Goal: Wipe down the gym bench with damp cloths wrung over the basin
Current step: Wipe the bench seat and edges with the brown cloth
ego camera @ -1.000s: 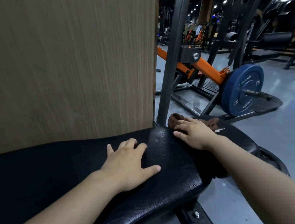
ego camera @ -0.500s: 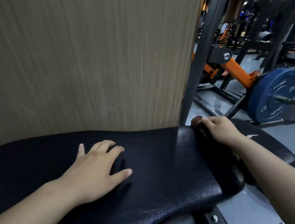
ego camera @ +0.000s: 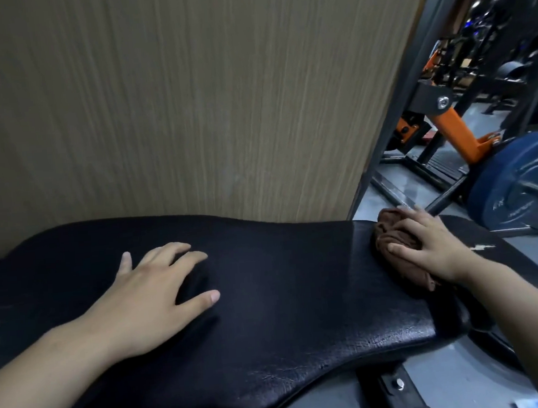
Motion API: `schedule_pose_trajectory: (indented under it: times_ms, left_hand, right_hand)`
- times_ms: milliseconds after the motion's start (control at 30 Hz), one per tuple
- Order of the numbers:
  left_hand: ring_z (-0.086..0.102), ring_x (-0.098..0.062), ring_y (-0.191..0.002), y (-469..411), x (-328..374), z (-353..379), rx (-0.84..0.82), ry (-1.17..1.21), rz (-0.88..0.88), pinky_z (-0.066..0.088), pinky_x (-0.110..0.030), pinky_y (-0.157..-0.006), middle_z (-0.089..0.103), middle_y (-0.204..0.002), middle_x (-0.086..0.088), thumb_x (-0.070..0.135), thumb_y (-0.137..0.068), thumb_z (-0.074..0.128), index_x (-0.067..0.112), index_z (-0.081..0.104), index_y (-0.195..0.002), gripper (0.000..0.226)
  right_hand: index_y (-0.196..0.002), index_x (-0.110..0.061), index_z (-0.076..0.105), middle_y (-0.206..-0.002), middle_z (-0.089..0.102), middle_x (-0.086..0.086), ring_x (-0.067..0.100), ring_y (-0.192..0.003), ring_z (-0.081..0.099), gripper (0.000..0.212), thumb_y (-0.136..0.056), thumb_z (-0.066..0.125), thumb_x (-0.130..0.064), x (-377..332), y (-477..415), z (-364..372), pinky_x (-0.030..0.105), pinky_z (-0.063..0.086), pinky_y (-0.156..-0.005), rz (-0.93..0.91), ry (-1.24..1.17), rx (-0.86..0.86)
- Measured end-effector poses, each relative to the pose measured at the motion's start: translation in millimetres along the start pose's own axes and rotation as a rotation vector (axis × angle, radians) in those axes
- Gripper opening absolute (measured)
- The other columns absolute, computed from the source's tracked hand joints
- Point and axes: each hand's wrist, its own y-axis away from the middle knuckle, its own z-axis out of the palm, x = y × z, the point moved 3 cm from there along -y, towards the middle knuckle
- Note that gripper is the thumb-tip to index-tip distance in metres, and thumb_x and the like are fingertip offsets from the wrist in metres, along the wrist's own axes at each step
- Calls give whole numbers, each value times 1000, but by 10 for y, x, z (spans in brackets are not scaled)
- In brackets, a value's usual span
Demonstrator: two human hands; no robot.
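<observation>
The black padded gym bench [ego camera: 286, 315] runs across the lower half of the view, its vinyl shiny and cracked near the front edge. My left hand [ego camera: 152, 296] lies flat on the pad at the left, fingers spread, holding nothing. At the bench's right end my right hand [ego camera: 432, 245] presses down on a crumpled brown cloth [ego camera: 392, 236], which bunches out past my fingers and under my wrist. No basin is in view.
A wood-grain wall panel [ego camera: 172, 98] stands right behind the bench. To the right are a dark steel upright [ego camera: 412, 73], an orange machine arm [ego camera: 458, 131] and a blue weight plate [ego camera: 517, 184] on the grey floor. The bench's metal frame [ego camera: 395, 390] shows below.
The view has swung left, bringing more wall into frame. My right hand has slid the cloth along the bench's right end, and more of the cloth shows. My left hand stays flat.
</observation>
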Motion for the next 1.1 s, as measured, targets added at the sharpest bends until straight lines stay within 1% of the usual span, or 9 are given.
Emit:
schedule_pose_trajectory:
  times_ms: [33, 100, 167, 267, 367, 667, 800, 867, 1100]
  left_hand:
    - [10, -6, -149, 23, -56, -15, -3, -6, -10, 7, -55, -122, 17, -158, 18, 82, -79, 25, 43, 23, -150, 81]
    - [11, -7, -148, 67, -164, -48, -11, -13, -33, 6, -55, -122, 17, -158, 17, 81, -79, 26, 41, 25, -150, 81]
    - [11, -7, -148, 116, -265, -88, -15, -24, -49, 6, -55, -122, 18, -158, 16, 79, -81, 27, 41, 25, -150, 79]
    - [13, -7, -147, 196, -438, -138, -6, -22, -76, 7, -53, -122, 19, -157, 17, 76, -84, 29, 40, 24, -150, 76]
    - [14, -7, -147, 280, -639, -168, 5, -28, -103, 8, -53, -122, 19, -158, 16, 76, -85, 30, 38, 24, -151, 76]
    - [13, -12, -149, 487, -1246, -264, 20, -78, -198, 8, -53, -122, 20, -159, 8, 73, -88, 36, 36, 24, -151, 74]
    - [12, -16, -149, 572, -1448, -307, -8, -109, -198, 7, -53, -121, 18, -160, 4, 73, -90, 37, 34, 23, -152, 75]
    - [12, -17, -149, 609, -1560, -310, -9, -101, -199, 6, -53, -122, 19, -160, 2, 72, -90, 38, 33, 24, -152, 74]
    - [25, -18, -142, 725, -1871, -433, 41, -73, -206, 14, -44, -122, 32, -151, 3, 65, -92, 43, 27, 33, -149, 69]
  right_hand:
    - [-127, -18, 56, -147, 45, 6, 28, -142, 33, 67, -81, 58, -66, -77, -15, 62, 48, 20, -117, 14, -39, -15]
    - [-126, -17, 50, -131, 59, 8, 29, -121, 54, 54, -87, 63, -52, -192, -45, 136, 39, 38, -102, 74, -134, 15]
    - [-131, -18, 46, -129, 61, 7, 27, -115, 58, 54, -87, 67, -43, -283, -66, 180, 35, 42, -95, 105, -192, 63]
    - [-147, -19, 39, -146, 49, 4, 24, -131, 49, 66, -90, 63, -42, -412, -83, 233, 34, 36, -107, 65, -185, 83]
    - [-149, -18, 40, -154, 40, 1, 21, -141, 38, 65, -92, 59, -44, -558, -79, 277, 33, 28, -114, 35, -148, 71]
    - [-150, -22, 38, -155, 36, -7, 14, -141, 37, 65, -92, 57, -44, -1674, -171, 542, 25, 26, -113, -174, -134, 27]
    - [-151, -25, 35, -157, 32, -9, 11, -143, 31, 70, -90, 50, -54, -2343, -278, 680, 33, 29, -116, -261, -151, 4]
    - [-152, -25, 33, -158, 29, -10, 10, -145, 29, 71, -90, 49, -56, -2703, -310, 759, 32, 28, -116, -313, -154, -2]
    - [-154, -23, 29, -161, 23, -7, 11, -149, 19, 76, -90, 50, -61, -3971, -413, 1031, 27, 18, -119, -448, -187, -36]
